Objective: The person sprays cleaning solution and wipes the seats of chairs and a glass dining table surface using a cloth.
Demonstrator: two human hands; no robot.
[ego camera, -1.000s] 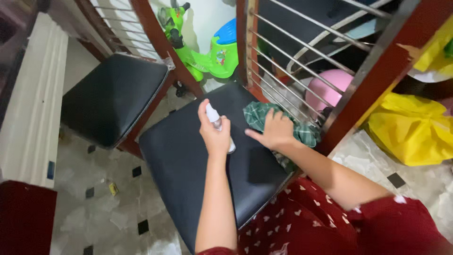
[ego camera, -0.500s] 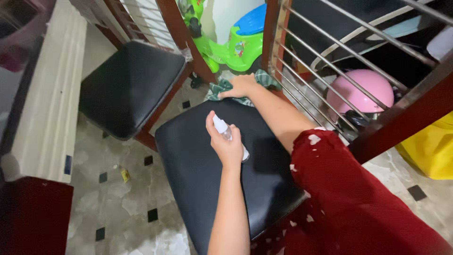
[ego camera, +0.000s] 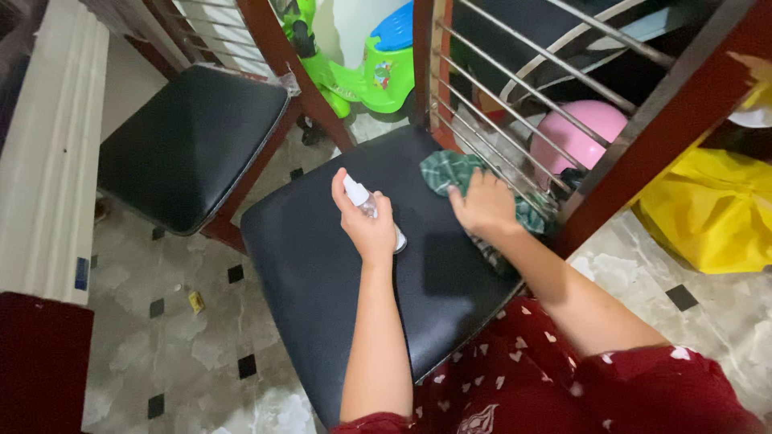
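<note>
The left hand [ego camera: 366,225] is closed around a small white spray bottle [ego camera: 371,211], nozzle up and tilted away, held just above the black seat [ego camera: 322,265] of the near chair. The right hand [ego camera: 482,205] lies flat, fingers spread, pressing a green checked cloth [ego camera: 446,170] onto the seat's far right corner, against the chair's metal back bars [ego camera: 482,120]. A second black-seated chair [ego camera: 185,137] stands to the left, with a green toy scooter [ego camera: 354,68] behind, a pink helmet [ego camera: 583,133] beyond the bars and a yellow bag [ego camera: 708,213] at right.
</note>
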